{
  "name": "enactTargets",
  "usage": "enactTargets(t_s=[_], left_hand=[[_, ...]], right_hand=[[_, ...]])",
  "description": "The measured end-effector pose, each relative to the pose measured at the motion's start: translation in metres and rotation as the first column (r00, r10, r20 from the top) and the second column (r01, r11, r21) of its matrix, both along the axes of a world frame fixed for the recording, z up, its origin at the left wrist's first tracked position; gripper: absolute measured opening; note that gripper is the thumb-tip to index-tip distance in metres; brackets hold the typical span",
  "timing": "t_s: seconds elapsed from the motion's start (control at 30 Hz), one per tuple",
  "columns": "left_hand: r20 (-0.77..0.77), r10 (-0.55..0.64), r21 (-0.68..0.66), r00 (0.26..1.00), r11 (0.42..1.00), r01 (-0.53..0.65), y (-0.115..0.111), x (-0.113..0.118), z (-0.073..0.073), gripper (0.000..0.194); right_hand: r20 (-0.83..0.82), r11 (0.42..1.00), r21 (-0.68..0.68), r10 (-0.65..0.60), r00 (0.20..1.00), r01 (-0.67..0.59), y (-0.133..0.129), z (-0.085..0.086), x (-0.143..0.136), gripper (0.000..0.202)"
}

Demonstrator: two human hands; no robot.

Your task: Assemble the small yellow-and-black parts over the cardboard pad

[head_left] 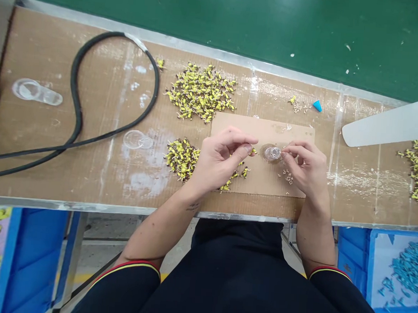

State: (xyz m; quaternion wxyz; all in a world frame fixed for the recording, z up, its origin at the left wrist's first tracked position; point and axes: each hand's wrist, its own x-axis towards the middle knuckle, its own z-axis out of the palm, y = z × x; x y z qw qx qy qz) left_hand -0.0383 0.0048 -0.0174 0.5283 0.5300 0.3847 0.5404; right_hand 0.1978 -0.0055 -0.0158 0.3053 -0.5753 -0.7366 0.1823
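Underneath lies flat cardboard [260, 178]; atop, a round, transparent container [272, 153].

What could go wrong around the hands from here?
The right hand is at the small clear container and could knock it. Loose pale bits lie close by and might get brushed aside. The left hand sits right by the nearer yellow pile, so it may scatter pieces.
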Motion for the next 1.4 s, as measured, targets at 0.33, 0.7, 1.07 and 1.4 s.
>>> enactTargets(t_s=[0.33, 0.7, 1.07, 1.4], left_hand=[[-0.017, -0.005, 0.055, 1.000, 0.998, 0.006, 0.001, 0.001, -0.004, 0.011], [-0.028, -0.034, 0.002, 0.999, 0.999, 0.034, -0.003, 0.004, -0.003, 0.014], [-0.093, -0.043, 0.016, 0.995, 0.999, 0.045, -0.005, 0.005, -0.004, 0.013], [-0.142, -0.087, 0.071, 0.986, 0.993, 0.098, -0.015, 0.016, 0.001, 0.009]], right_hand=[[0.021, 0.998, 0.056, 0.003, 1.000, -0.005, 0.001, -0.003, 0.001, 0.010], [0.025, 0.998, 0.065, 0.009, 1.000, -0.011, 0.002, -0.004, 0.002, 0.009], [-0.024, 0.998, 0.063, 0.004, 1.000, -0.003, 0.002, -0.001, 0.001, 0.007], [-0.322, 0.979, 0.191, 0.134, 0.937, -0.075, -0.011, 0.007, -0.010, 0.009]])
